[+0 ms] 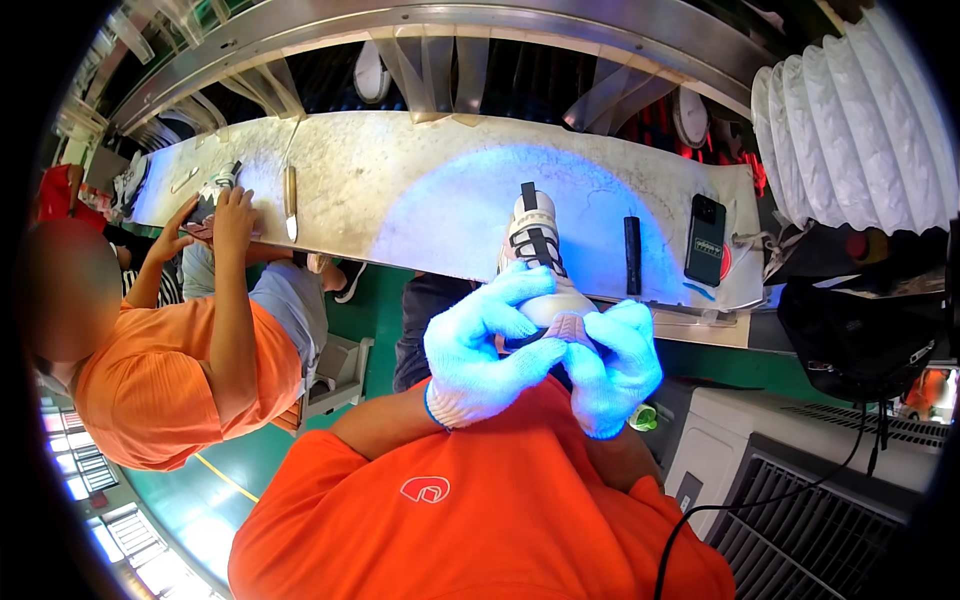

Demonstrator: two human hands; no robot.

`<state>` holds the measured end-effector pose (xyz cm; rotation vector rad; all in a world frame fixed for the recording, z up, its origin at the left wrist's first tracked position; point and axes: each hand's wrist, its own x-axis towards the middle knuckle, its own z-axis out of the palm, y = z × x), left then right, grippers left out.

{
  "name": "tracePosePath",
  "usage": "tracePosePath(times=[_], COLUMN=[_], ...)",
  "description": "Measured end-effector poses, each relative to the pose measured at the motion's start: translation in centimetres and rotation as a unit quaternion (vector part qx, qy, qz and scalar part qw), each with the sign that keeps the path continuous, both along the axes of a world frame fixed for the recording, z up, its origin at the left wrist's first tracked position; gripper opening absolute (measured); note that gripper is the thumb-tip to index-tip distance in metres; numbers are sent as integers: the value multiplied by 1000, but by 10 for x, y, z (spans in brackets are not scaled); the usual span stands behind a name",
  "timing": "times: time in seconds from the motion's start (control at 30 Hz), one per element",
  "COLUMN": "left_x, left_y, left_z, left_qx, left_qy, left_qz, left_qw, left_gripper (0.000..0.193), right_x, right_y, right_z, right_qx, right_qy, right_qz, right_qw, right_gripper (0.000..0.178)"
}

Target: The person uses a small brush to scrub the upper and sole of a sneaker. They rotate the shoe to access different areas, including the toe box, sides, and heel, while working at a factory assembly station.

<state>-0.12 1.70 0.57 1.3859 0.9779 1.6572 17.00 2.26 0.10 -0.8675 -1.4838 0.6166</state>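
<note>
A light-coloured sneaker (541,222) with black straps lies on the table's near edge, its heel pointing away from me and its toe toward my chest. At the toe shows a pinkish ribbed rubber sole piece (568,328). My left hand (487,350), in a white knit glove lit blue, grips the toe from the left, fingers bent over it. My right hand (614,365), gloved alike, pinches the pink sole piece from the right. The palm sides of both hands and the underside of the shoe are hidden.
The worktable (345,185) carries a black bar (632,255), a phone (706,240) and a wooden-handled knife (290,205). Leftward, a co-worker (190,370) handles another shoe (222,180). Beyond runs a metal rail (440,14) with plastic strips; a white duct (850,130) and black bag (860,340) are right.
</note>
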Motion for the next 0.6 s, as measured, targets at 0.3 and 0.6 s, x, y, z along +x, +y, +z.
tracePosePath(times=[0.3,0.6], left_x=[-9,-31], left_y=[0,3], left_z=[3,17], left_qx=[-11,-101], left_qy=[11,12], left_qz=[-21,-96], left_qw=[1000,990], left_gripper=[32,50], right_x=[-2,-14], right_y=[2,-8], right_z=[5,-5], right_qx=[27,-74], right_qy=[-39,78], right_qz=[-6,9], right_qw=[999,994], right_gripper=[37,68])
